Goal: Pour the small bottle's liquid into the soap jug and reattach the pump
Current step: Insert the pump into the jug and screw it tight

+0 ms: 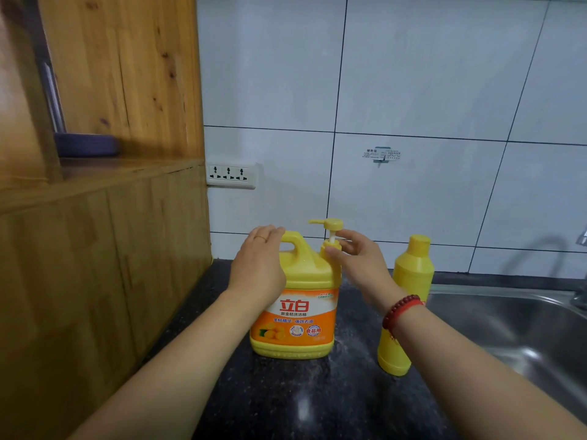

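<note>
Right hand (355,258) pinches pump (331,236) collar on soap jug (301,300); left hand (259,265) grips its handle; capped small bottle (408,300) beside.

Soft even light, mild blur, wide-angle bending at edges

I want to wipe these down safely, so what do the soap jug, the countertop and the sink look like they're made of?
Soap jug: looks like opaque yellow plastic with a soft sheen and a moulded handle. Countertop: dark speckled stone, probably polished granite or a lookalike. Sink: brushed metal, likely stainless steel, with grey reflections.
</note>
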Demonstrator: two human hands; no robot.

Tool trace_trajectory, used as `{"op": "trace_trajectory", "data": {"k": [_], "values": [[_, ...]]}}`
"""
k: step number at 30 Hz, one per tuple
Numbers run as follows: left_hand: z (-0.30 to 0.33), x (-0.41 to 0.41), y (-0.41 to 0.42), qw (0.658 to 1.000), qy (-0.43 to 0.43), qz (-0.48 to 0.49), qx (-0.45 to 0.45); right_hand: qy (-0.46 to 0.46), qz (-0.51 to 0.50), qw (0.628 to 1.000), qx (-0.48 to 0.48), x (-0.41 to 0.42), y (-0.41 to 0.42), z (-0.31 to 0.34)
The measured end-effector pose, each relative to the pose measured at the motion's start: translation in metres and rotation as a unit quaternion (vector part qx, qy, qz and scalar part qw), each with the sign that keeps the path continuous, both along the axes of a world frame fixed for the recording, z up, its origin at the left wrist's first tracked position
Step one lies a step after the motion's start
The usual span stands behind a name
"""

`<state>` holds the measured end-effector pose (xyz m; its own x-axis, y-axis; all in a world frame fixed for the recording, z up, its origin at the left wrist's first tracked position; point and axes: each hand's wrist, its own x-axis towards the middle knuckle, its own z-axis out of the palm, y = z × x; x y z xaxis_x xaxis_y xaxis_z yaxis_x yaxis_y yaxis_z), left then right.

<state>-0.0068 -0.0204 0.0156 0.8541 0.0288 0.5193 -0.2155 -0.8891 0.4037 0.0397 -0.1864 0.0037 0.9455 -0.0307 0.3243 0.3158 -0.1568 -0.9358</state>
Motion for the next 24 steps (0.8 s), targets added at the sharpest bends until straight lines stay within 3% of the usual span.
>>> {"op": "trace_trajectory", "data": {"k": [7,11,15,24], "values": [[-0.0005,0.0002,0.0005,1.0,-0.005,0.002,0.005,-0.026,-0.047,0.998,-0.029,0.0012,0.0038,-0.0006],[-0.0006,-0.0002,0.0005,1.0,-0.002,0.004,0.008,-0.007,-0.002,0.998,-0.065,-0.0009,-0.0006,0.0029],[-0.0005,-0.0002,0.0006,1.0,-0.003,0.001,0.01,0.02,0.034,0.999,-0.037,-0.0029,-0.0026,0.0055],[0.0006,-0.0011,0.0002,1.0,0.002,0.002,0.013,0.01,-0.021,0.999,-0.035,-0.0014,0.003,0.0036]]}}
